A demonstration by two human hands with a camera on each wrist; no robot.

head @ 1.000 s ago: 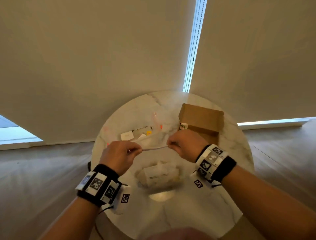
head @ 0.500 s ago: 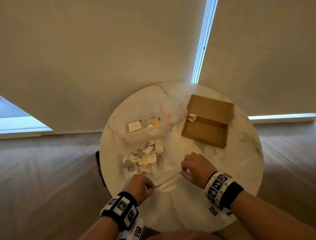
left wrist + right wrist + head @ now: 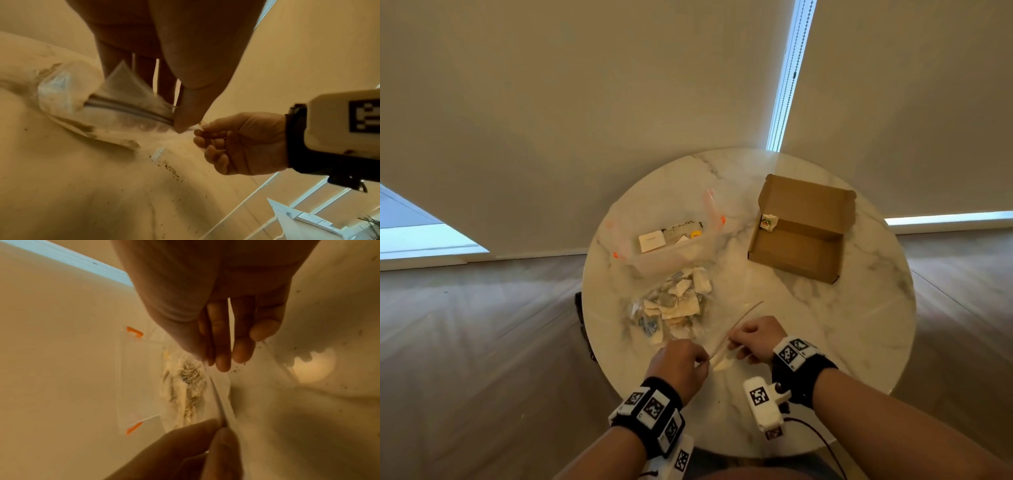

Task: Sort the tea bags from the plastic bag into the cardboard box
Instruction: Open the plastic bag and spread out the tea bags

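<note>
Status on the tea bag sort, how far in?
Early. Done: brown cardboard box stands open, apparently empty. In hand: left hand and right hand pinch the zip strip of the clear plastic bag, apparently opening it. Left: all the white tea bags remain inside.

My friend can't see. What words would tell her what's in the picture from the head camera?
Two hands, left hand and right hand, pinch the zip edge of a clear plastic bag of tea bags lying on a round marble table. Behind it are a clear container with orange clips and an open cardboard box holding one tea bag.
</note>
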